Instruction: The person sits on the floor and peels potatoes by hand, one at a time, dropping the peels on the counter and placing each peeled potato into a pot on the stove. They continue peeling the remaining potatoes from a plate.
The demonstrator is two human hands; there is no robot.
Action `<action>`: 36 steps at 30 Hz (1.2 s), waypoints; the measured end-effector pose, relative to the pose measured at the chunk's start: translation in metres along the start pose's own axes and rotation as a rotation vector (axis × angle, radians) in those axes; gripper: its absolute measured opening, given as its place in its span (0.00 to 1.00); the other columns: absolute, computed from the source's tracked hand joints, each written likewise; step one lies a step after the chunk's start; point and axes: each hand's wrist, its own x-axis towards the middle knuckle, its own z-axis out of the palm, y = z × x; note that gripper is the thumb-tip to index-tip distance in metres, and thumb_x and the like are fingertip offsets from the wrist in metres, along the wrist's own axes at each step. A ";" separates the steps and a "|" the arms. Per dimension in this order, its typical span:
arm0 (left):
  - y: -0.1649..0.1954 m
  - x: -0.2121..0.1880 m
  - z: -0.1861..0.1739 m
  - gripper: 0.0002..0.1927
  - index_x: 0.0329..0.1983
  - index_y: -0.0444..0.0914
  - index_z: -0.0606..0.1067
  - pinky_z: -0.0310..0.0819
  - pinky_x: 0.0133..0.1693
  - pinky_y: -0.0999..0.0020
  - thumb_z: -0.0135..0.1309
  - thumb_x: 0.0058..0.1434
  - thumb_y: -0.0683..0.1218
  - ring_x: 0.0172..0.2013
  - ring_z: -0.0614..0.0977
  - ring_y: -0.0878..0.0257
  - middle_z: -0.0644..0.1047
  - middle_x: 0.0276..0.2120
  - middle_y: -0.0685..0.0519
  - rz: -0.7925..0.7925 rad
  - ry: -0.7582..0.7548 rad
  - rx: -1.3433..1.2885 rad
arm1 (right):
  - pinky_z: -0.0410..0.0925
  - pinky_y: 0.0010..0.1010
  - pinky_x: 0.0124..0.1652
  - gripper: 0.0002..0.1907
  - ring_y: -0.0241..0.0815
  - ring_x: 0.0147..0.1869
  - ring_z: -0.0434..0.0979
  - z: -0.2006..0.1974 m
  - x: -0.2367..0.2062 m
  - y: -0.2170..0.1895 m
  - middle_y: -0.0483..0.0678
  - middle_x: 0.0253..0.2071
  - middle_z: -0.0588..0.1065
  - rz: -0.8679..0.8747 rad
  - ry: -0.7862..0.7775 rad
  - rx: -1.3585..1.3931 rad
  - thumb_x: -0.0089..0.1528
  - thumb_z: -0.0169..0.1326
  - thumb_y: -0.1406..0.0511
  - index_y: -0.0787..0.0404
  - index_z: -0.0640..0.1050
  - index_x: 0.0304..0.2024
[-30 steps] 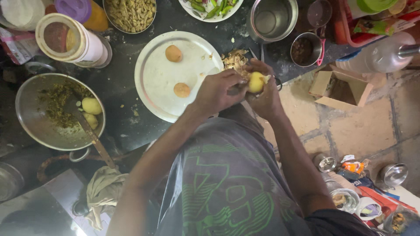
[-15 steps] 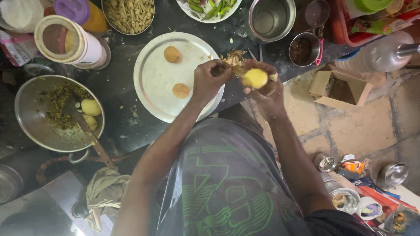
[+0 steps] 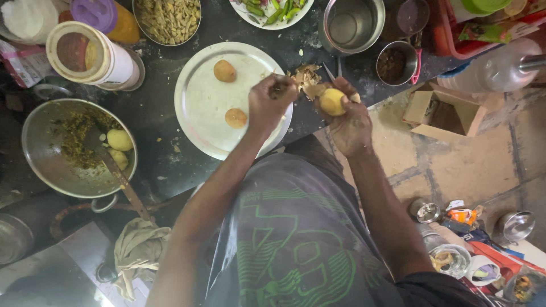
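- The right hand [image 3: 348,116] is closed around a peeled yellow potato [image 3: 333,101], fingers wrapped under it, holding it up over the edge of the dark counter [image 3: 159,122].
- The left hand [image 3: 272,102] is curled nearly into a fist over the right rim of the steel plate [image 3: 199,105]; it seems to pinch a scrap of peel, though what it grips is too small to tell for sure.
- Between and just beyond the two hands lies a heap of brown peelings [image 3: 304,77] on the counter.
- The plate holds two unpeeled brown potatoes [image 3: 225,70] — one far, one nearer the left hand.
- At the left, a steel pan [image 3: 40,165] holds a greenish chopped mix, two peeled potatoes [image 3: 119,139] and a spoon [image 3: 116,170] whose handle sticks out toward the near side.
- Far left: a white jar [image 3: 85,54] with its open mouth tilted this way, and an orange bottle with a purple lid [image 3: 108,17].
- Along the far edge: a bowl of chopped pale-yellow pieces [image 3: 168,20], a white plate of green chillies [image 3: 270,11], and a steel pot [image 3: 354,24] — nothing shows inside it.
- Right of that pot, a small steel cup [image 3: 393,62] with something dark in it.
- A crumpled cloth [image 3: 136,250] lies near the pan handle; an open cardboard box [image 3: 435,111] sits on the tiled floor at the right.
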 end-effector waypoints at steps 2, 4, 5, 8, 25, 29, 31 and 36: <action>0.011 -0.010 0.004 0.10 0.47 0.33 0.82 0.77 0.38 0.72 0.60 0.63 0.40 0.34 0.81 0.68 0.82 0.33 0.50 0.096 -0.055 0.194 | 0.73 0.42 0.63 0.21 0.50 0.64 0.76 0.004 0.000 -0.001 0.56 0.64 0.71 -0.006 0.039 0.013 0.74 0.47 0.64 0.62 0.66 0.69; 0.020 -0.019 0.013 0.11 0.48 0.35 0.82 0.83 0.44 0.71 0.59 0.63 0.41 0.40 0.88 0.66 0.85 0.40 0.50 0.200 -0.141 0.229 | 0.70 0.41 0.67 0.22 0.47 0.68 0.72 0.010 0.001 0.001 0.53 0.67 0.69 -0.050 0.030 -0.063 0.74 0.47 0.64 0.62 0.65 0.69; 0.024 -0.022 0.017 0.12 0.48 0.35 0.82 0.83 0.45 0.69 0.60 0.63 0.42 0.41 0.88 0.64 0.85 0.41 0.49 0.224 -0.129 0.242 | 0.68 0.41 0.69 0.22 0.45 0.70 0.71 0.014 0.002 0.002 0.51 0.69 0.68 -0.073 0.023 -0.101 0.74 0.47 0.65 0.61 0.64 0.70; 0.033 -0.025 0.026 0.14 0.48 0.35 0.81 0.83 0.45 0.67 0.63 0.61 0.44 0.43 0.88 0.59 0.84 0.42 0.46 0.295 -0.087 0.316 | 0.63 0.40 0.72 0.23 0.45 0.73 0.67 0.025 0.000 0.007 0.51 0.70 0.66 -0.173 -0.015 -0.167 0.75 0.47 0.67 0.59 0.61 0.71; 0.027 -0.020 0.023 0.15 0.46 0.32 0.79 0.84 0.40 0.68 0.66 0.59 0.44 0.38 0.89 0.60 0.84 0.37 0.45 0.294 -0.043 0.379 | 0.63 0.38 0.73 0.27 0.43 0.74 0.67 0.038 -0.004 0.006 0.50 0.69 0.67 -0.216 -0.051 -0.132 0.73 0.53 0.61 0.61 0.62 0.71; 0.022 -0.011 0.020 0.14 0.44 0.31 0.80 0.81 0.38 0.71 0.67 0.57 0.43 0.35 0.85 0.66 0.84 0.34 0.48 0.258 -0.034 0.317 | 0.68 0.37 0.61 0.30 0.44 0.65 0.71 0.031 0.000 0.006 0.51 0.64 0.70 -0.032 -0.016 0.087 0.71 0.53 0.54 0.62 0.63 0.70; 0.016 -0.008 0.018 0.14 0.43 0.30 0.80 0.78 0.37 0.72 0.68 0.58 0.43 0.33 0.80 0.69 0.82 0.32 0.51 0.075 -0.094 0.182 | 0.66 0.32 0.58 0.29 0.39 0.62 0.70 0.026 0.002 0.010 0.48 0.62 0.71 -0.038 0.038 -0.309 0.69 0.56 0.61 0.62 0.65 0.70; -0.004 -0.002 0.013 0.09 0.43 0.29 0.79 0.78 0.41 0.77 0.63 0.61 0.39 0.37 0.82 0.71 0.82 0.36 0.54 -0.048 -0.154 -0.205 | 0.68 0.27 0.59 0.33 0.34 0.61 0.72 0.007 -0.003 0.005 0.44 0.58 0.71 -0.042 -0.082 -0.605 0.62 0.62 0.71 0.59 0.65 0.67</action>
